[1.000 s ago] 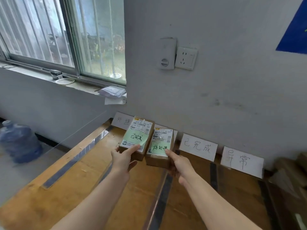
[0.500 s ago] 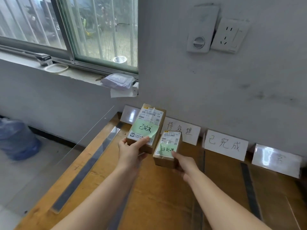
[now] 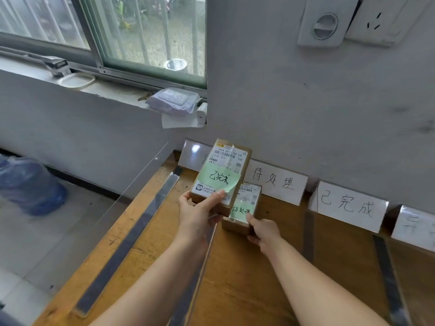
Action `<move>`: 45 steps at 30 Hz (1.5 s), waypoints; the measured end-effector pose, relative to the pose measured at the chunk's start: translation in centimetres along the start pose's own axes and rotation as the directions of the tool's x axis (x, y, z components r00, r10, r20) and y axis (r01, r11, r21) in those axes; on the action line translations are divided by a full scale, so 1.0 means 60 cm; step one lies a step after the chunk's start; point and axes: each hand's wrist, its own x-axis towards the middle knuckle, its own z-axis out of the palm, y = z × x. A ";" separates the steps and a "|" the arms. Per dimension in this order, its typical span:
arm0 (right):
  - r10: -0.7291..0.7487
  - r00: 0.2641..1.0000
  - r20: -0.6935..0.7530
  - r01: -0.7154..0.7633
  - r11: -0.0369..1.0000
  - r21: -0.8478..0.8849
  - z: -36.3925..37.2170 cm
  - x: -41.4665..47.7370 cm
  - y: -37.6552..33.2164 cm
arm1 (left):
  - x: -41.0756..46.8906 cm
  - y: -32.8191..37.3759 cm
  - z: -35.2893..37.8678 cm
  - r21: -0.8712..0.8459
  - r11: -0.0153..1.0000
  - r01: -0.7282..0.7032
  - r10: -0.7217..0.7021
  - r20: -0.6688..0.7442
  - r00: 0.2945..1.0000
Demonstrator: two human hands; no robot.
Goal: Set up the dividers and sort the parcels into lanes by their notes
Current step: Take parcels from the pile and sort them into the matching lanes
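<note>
1. The leftmost card (image 3: 191, 153) on the wall is half hidden behind the larger parcel, and glare washes out its writing. The card at the right edge (image 3: 415, 228) is cut off and too blurred to read.
2. The smaller parcel's upper left corner is covered by the larger one. Whether its base rests on the wood cannot be told.
3. The left hand (image 3: 196, 215) grips the larger parcel (image 3: 243, 161) at its near end, thumb across the top, and holds it raised at the centre of the frame. It is a brown box with a white shipping label and a green note (image 3: 219, 180) with dark handwriting.
4. The right hand (image 3: 264, 231) grips the smaller parcel (image 3: 248, 195) just right of and below the first, with the thumb on its green note (image 3: 242, 211) and the fingers curled round the near end. This parcel sits low in front of the card reading 待处理 (image 3: 277, 184).
5. Another card (image 3: 348, 205), reading 已完成, stands to the right of that one.
6. The wooden table (image 3: 247, 278) carries clear dividers (image 3: 131, 236) on dark strips that run toward the wall.
7. The grey wall holds a socket (image 3: 386, 17) in the upper right of the frame. In the upper left is a barred window (image 3: 141, 31) with a pack of wipes (image 3: 173, 101) on its sill. A blue water jug (image 3: 28, 184) stands on the floor at the left edge.
</note>
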 end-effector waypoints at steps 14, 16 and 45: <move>-0.408 0.912 0.046 0.386 0.890 0.242 -0.024 -0.105 -0.064 | 0.002 -0.023 0.063 0.012 0.999 0.038 -0.039 0.046 0.998; -0.461 0.885 0.067 0.423 0.855 0.300 -0.038 -0.125 -0.070 | -0.005 -0.033 0.087 0.008 0.998 0.061 -0.061 0.053 0.997; -0.127 0.987 -0.099 0.141 0.978 0.156 -0.415 -0.039 0.069 | -0.095 -0.271 0.281 0.966 0.057 -0.250 0.020 0.250 0.968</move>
